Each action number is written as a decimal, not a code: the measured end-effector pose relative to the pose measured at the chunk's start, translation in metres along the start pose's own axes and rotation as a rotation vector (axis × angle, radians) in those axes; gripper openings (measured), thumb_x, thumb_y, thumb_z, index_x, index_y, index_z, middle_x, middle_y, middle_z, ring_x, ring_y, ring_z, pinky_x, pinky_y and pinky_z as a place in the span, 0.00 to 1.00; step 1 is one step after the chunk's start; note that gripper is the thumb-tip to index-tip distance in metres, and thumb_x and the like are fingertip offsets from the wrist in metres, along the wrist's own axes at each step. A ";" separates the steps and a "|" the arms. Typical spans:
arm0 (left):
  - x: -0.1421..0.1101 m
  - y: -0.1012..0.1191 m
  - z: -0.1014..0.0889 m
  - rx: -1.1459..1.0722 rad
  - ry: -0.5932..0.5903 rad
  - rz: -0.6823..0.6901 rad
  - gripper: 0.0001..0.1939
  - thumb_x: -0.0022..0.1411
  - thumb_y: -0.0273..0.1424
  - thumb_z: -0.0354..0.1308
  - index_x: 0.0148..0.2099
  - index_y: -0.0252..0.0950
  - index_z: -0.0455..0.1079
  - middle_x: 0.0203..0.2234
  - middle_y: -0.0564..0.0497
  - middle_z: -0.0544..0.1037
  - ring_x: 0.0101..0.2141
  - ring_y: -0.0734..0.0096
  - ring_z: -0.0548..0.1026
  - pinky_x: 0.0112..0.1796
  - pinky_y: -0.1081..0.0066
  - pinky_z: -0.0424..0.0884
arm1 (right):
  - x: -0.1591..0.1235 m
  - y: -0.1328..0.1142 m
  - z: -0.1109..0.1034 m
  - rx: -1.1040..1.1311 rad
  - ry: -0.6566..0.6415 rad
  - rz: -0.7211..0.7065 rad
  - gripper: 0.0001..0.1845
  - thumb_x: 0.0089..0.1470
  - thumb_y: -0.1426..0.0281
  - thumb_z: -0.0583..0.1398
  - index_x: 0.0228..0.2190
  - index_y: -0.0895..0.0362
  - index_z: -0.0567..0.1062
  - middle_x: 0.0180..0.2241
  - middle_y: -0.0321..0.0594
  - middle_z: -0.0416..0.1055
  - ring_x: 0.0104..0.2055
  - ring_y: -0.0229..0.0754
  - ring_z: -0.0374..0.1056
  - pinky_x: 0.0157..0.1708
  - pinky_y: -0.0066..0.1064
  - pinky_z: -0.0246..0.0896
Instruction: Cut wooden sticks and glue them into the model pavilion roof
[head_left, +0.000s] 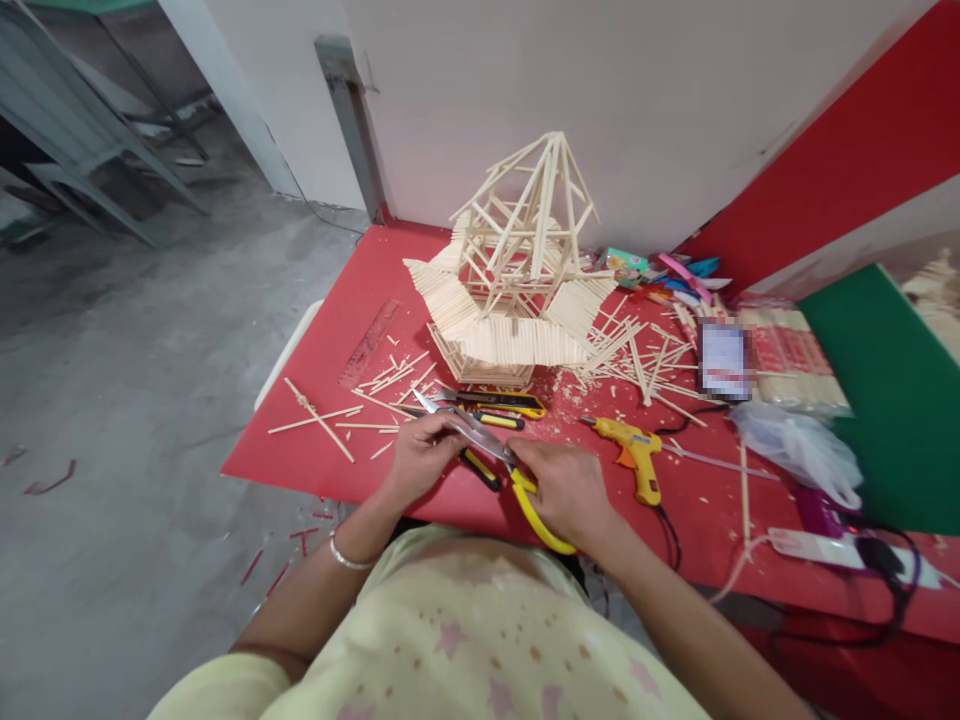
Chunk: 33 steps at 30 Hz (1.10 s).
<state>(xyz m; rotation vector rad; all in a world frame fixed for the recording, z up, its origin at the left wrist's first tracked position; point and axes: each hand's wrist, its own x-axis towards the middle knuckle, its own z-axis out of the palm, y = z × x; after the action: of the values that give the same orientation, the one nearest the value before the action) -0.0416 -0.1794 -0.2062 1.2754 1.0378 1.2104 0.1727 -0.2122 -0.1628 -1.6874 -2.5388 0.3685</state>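
Yellow-handled scissors point(541, 520) lie across the front of the table, blades angled to the far left. My right hand point(566, 485) is closed around their upper handle and pivot. My left hand point(424, 455) pinches at the blades; whether a small piece is between its fingers I cannot tell. Beneath and beside the blades are black-and-yellow tool handles point(480, 468), partly hidden by my hands. Just beyond lies a yellow-and-black utility knife point(510, 402). Behind it stands a house-like model of thin wooden sticks point(517, 340), with an open pointed frame on top.
On the red tabletop point(300, 450), loose sticks point(637, 350) lie right of the model and cut pieces left, near a clear ruler point(369, 342). A yellow glue gun point(637, 455), plastic bag point(799, 445), stick packs point(795, 355) and power strip point(817, 547) are at right.
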 end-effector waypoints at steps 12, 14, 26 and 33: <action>0.002 -0.003 0.005 -0.171 0.043 -0.070 0.07 0.56 0.34 0.66 0.34 0.35 0.77 0.23 0.53 0.76 0.22 0.77 0.69 0.25 0.75 0.66 | 0.005 0.002 -0.005 -0.013 0.009 -0.017 0.25 0.54 0.64 0.58 0.54 0.52 0.69 0.45 0.45 0.75 0.41 0.48 0.70 0.39 0.34 0.57; 0.001 -0.006 0.005 -0.188 0.048 -0.086 0.08 0.56 0.34 0.67 0.35 0.35 0.77 0.22 0.53 0.75 0.21 0.78 0.68 0.24 0.76 0.65 | 0.005 0.002 -0.003 -0.010 0.005 -0.006 0.25 0.54 0.65 0.58 0.54 0.52 0.69 0.45 0.45 0.75 0.41 0.48 0.70 0.40 0.34 0.57; 0.002 0.001 0.004 -0.128 0.011 -0.091 0.08 0.55 0.34 0.67 0.31 0.34 0.77 0.23 0.51 0.78 0.23 0.76 0.71 0.27 0.75 0.69 | 0.001 -0.002 0.001 0.091 0.006 -0.001 0.14 0.56 0.64 0.56 0.43 0.51 0.73 0.31 0.35 0.77 0.30 0.41 0.69 0.29 0.30 0.47; -0.001 -0.005 0.002 -0.204 -0.002 -0.145 0.11 0.59 0.37 0.64 0.37 0.34 0.76 0.25 0.50 0.78 0.20 0.79 0.67 0.21 0.76 0.66 | -0.013 0.013 0.021 0.035 0.064 0.126 0.22 0.56 0.63 0.57 0.52 0.48 0.70 0.36 0.38 0.78 0.33 0.43 0.72 0.30 0.29 0.51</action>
<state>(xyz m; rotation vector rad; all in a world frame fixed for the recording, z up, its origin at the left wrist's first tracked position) -0.0398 -0.1797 -0.2109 1.0262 0.9621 1.1710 0.1853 -0.2228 -0.1852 -1.8205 -2.3749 0.3590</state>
